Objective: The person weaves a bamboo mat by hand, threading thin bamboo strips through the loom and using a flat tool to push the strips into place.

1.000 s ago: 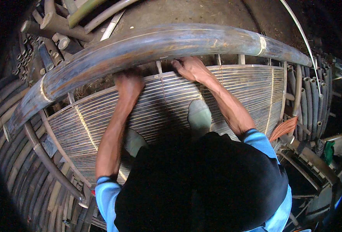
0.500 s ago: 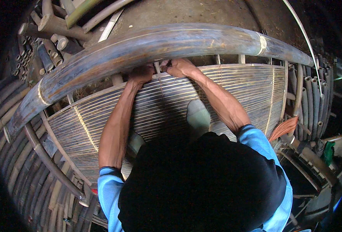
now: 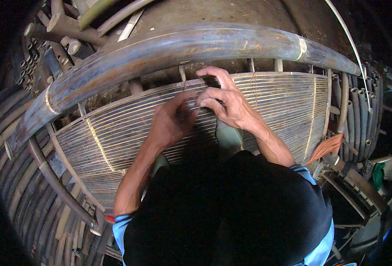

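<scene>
Bamboo slats (image 3: 284, 106), narrow and brown with pale edges, fill a wide, wood-framed panel (image 3: 328, 102), and it spreads right beneath both hands, running out well to either side. Just beyond the hands sweeps a thick, round, blue-grey and brown bamboo pole (image 3: 196, 44), with short light-coloured pegs (image 3: 279, 65) showing in the gap between it and the panel. Far to the left of the left hand (image 3: 171, 119), look at that mass of long dark bamboo poles (image 3: 23, 195); well right of the right hand (image 3: 231, 104), slimmer grey poles (image 3: 360, 119) crowd together. And the hands themselves, close together over the panel's far middle: the left is blurred, fingers curled toward the right, whose fingers bend loosely, forefinger out by the panel's far edge; whether either pinches something, I cannot tell. Just nearer than the right hand, a grey-green covered foot (image 3: 229, 137). Off to its right, a fan-shaped bundle of orange strands (image 3: 326, 148), and farther right, a crumpled green cloth (image 3: 377, 175).
</scene>
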`<state>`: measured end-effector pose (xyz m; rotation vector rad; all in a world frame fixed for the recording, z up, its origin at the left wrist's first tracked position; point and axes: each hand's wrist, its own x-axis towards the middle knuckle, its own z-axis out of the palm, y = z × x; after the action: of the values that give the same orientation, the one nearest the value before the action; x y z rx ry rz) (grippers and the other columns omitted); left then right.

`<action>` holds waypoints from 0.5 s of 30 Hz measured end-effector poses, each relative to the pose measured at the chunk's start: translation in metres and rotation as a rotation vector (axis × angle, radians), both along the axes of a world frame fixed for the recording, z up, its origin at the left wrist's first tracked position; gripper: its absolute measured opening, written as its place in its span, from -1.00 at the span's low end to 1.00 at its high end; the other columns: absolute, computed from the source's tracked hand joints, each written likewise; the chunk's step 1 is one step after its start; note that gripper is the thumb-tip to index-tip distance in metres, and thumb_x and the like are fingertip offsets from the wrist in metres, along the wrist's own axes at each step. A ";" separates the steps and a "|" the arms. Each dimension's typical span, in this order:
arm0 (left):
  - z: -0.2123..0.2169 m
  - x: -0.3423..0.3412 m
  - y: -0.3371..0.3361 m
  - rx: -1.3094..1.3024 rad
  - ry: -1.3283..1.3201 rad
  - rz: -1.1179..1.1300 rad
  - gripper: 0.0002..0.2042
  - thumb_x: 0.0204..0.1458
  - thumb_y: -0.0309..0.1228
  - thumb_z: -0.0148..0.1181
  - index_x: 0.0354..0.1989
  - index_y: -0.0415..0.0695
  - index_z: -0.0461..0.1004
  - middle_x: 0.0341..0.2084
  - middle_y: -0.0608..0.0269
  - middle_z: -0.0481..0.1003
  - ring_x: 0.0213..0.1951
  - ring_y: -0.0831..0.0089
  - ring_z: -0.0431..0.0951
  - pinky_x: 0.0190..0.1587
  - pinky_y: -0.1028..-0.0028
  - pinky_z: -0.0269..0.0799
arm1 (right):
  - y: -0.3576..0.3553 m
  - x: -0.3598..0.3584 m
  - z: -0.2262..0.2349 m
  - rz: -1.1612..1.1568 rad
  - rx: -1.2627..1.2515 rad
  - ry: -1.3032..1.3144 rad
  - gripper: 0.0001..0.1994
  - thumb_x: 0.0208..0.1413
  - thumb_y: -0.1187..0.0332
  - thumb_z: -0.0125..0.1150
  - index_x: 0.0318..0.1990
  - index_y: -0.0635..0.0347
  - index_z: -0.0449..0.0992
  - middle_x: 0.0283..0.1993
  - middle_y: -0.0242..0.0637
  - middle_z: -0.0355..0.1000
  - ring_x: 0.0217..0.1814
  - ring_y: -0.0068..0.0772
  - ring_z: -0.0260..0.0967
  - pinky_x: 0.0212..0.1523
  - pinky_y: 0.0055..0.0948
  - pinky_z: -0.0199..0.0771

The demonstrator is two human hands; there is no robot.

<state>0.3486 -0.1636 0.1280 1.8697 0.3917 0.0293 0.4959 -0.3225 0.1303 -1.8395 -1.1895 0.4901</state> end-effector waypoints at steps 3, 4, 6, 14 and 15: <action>0.015 -0.047 0.025 0.354 0.117 0.015 -0.89 -0.02 -0.46 0.36 -0.35 -0.19 0.57 -0.55 0.18 0.48 -0.52 0.33 0.48 -0.41 0.37 0.41 | -0.016 0.012 -0.006 0.073 -0.032 0.137 -0.91 0.20 0.41 0.18 -0.33 0.17 0.56 -0.15 -0.24 0.54 0.08 -0.13 0.46 0.25 -0.14 0.31; 0.016 -0.060 0.034 0.343 0.139 0.091 -0.90 -0.02 -0.47 0.36 -0.45 -0.22 0.58 -0.56 0.18 0.47 -0.52 0.32 0.47 -0.41 0.36 0.41 | -0.027 0.014 -0.007 -0.039 -0.099 0.172 -0.88 0.22 0.39 0.17 -0.35 0.16 0.55 -0.29 -0.27 0.55 -0.02 -0.19 0.52 0.16 -0.22 0.38; 0.039 -0.103 0.067 0.511 0.216 0.111 -0.85 -0.01 -0.45 0.37 -0.48 -0.25 0.55 -0.61 0.20 0.43 -0.54 0.36 0.42 -0.43 0.37 0.33 | -0.038 0.025 -0.008 -0.063 -0.144 0.260 -0.88 0.24 0.38 0.16 -0.28 0.20 0.57 -0.25 -0.24 0.58 -0.03 -0.23 0.52 0.02 -0.27 0.45; 0.062 -0.497 0.123 -0.038 0.734 1.256 -0.76 0.18 -0.20 0.24 -0.35 -0.13 0.61 -0.66 0.47 0.32 -0.55 0.56 0.31 -0.45 0.51 0.16 | -0.018 0.044 -0.037 -0.154 -0.289 0.222 -0.64 0.17 0.12 0.27 -0.03 0.19 0.61 -0.07 -0.05 0.59 0.02 -0.10 0.54 0.03 -0.21 0.49; 0.059 -0.540 0.120 0.015 0.793 1.346 -0.75 0.18 -0.20 0.24 -0.34 -0.15 0.60 -0.65 0.44 0.33 -0.55 0.53 0.32 -0.43 0.49 0.19 | -0.015 0.049 -0.043 -0.152 -0.348 0.217 -0.61 0.16 0.09 0.28 -0.02 0.18 0.61 -0.04 -0.05 0.59 0.04 -0.12 0.53 0.06 -0.23 0.47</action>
<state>-0.1909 -0.0433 0.1875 1.2360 2.1102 0.1948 0.5452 -0.3379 0.0872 -2.0878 -0.8490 0.8274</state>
